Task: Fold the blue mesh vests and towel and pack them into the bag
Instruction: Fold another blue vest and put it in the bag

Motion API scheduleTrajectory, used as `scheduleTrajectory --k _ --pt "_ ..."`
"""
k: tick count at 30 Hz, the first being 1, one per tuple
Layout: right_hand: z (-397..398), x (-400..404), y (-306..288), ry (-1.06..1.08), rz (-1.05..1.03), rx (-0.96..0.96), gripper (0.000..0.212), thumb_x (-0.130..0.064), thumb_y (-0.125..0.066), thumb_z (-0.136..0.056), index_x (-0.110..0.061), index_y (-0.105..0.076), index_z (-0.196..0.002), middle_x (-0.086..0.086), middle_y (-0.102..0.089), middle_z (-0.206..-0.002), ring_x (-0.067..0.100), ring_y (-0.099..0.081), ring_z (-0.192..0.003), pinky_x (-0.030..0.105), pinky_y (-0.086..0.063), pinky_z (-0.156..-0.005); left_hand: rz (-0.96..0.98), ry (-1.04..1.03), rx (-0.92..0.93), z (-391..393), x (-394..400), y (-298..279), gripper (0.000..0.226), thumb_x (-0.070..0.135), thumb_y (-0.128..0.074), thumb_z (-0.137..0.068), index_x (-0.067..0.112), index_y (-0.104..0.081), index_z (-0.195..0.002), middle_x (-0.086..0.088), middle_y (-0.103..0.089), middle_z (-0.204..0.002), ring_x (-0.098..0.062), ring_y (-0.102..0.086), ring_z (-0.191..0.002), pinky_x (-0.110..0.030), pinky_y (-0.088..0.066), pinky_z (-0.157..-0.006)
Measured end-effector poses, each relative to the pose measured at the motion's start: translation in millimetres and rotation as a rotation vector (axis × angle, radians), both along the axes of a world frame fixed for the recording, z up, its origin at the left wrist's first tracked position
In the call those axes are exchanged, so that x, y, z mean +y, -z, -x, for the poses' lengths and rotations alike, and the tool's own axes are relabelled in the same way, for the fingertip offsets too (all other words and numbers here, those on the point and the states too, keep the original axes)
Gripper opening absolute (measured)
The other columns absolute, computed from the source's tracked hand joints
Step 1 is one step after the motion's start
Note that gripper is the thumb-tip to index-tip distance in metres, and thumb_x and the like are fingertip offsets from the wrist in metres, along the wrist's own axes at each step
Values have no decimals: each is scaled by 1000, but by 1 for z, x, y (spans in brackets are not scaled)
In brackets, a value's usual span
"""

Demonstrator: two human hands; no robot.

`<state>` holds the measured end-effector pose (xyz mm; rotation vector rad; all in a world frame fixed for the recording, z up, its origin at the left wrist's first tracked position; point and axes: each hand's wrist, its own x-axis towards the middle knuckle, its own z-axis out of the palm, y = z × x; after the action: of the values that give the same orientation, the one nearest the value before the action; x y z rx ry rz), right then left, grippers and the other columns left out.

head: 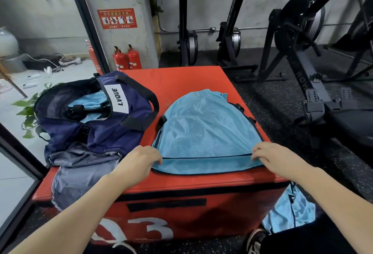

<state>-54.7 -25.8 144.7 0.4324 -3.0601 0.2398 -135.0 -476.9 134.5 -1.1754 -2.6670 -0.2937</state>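
Note:
A light blue mesh vest [203, 130] lies spread on top of the red padded box [181, 84], its near hem folded over. My left hand [141, 160] pinches the hem's left corner. My right hand [270, 156] pinches the right corner. The navy bag [96, 132] marked LVQUE lies open on the box's left side, with light blue fabric [90, 100] visible inside it. A grey towel [80, 175] lies crumpled in front of the bag, draped over the box's near left edge. Another light blue vest [290, 211] hangs by my right leg.
Two red fire extinguishers [127, 59] stand behind the box by a concrete pillar. Black rowing machines [298, 51] fill the floor to the right and back. A potted green plant [30, 112] sits left of the bag beside a glass door frame.

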Motion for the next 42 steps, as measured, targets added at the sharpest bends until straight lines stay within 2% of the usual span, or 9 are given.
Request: scheduleTrajectory --k 6,11,13,17,23,29,32,37,42 --pt "-15 1 4 -50 -18 -31 31 -37 -60 -83 -29 -70 -112 -19 -59 -114 2 -53 -110 18 -41 -98 -33 -26 -127 -16 -3 1 27 23 -51 -82 28 -74 -95 16 -68 -94 -6 -61 -93 -34 -53 -84" --pt "-11 1 9 -58 -69 16 19 -36 -60 -92 -31 -73 -105 -20 -62 -103 2 -55 -104 17 -43 -90 47 -52 -117 -19 -3 3 40 62 -54 -87 30 -72 -104 19 -64 -101 -3 -58 -100 -29 -49 -91" --pt "-8 0 10 4 86 45 10 -30 -66 -91 -28 -75 -96 -19 -64 -93 3 -59 -93 21 -47 -87 62 -61 -57 -20 -1 5 48 68 -50 -87 29 -73 -104 17 -66 -99 -6 -59 -97 -28 -50 -89" --pt "0 7 15 180 400 139 12 -18 -78 -83 -27 -72 -77 -13 -66 -78 6 -63 -74 28 -49 -75 48 -54 32 -20 5 9 33 48 -50 -92 26 -74 -96 13 -67 -89 -13 -64 -86 -33 -53 -77" --pt "7 9 14 88 163 112 13 -14 -75 -85 -24 -76 -94 -17 -64 -93 1 -61 -85 29 -48 -87 -172 -164 -126 -8 4 13 37 -9 -59 -77 17 -75 -96 6 -66 -98 -10 -53 -99 -25 -45 -91" --pt "13 2 4 24 -42 295 28 -2 -83 -72 -21 -79 -92 -4 -73 -93 25 -68 -83 45 -55 -73 -204 -315 -157 -6 12 -15 25 1 -62 -86 15 -79 -99 -2 -72 -92 -24 -58 -98 -35 -49 -89" --pt "10 0 -16 171 158 262 21 -6 -70 -87 -18 -77 -103 1 -73 -101 28 -65 -98 43 -49 -91 -331 -421 -168 -7 18 -48 23 5 -70 -83 19 -80 -97 4 -74 -94 -12 -61 -91 -25 -46 -86" --pt "6 -1 -92 356 514 427 17 -9 -76 -84 -14 -79 -100 -1 -71 -95 10 -59 -89 14 -36 -82 -577 -480 -209 3 29 -123 23 6 -76 -79 26 -79 -90 19 -69 -77 5 -62 -78 -4 -41 -73" --pt "11 4 -221 374 763 584 17 -15 -78 -84 -13 -79 -101 2 -76 -97 12 -66 -89 21 -44 -80 -809 -386 -87 13 38 -256 21 10 -76 -83 17 -77 -102 10 -71 -83 -10 -64 -84 -8 -44 -74"
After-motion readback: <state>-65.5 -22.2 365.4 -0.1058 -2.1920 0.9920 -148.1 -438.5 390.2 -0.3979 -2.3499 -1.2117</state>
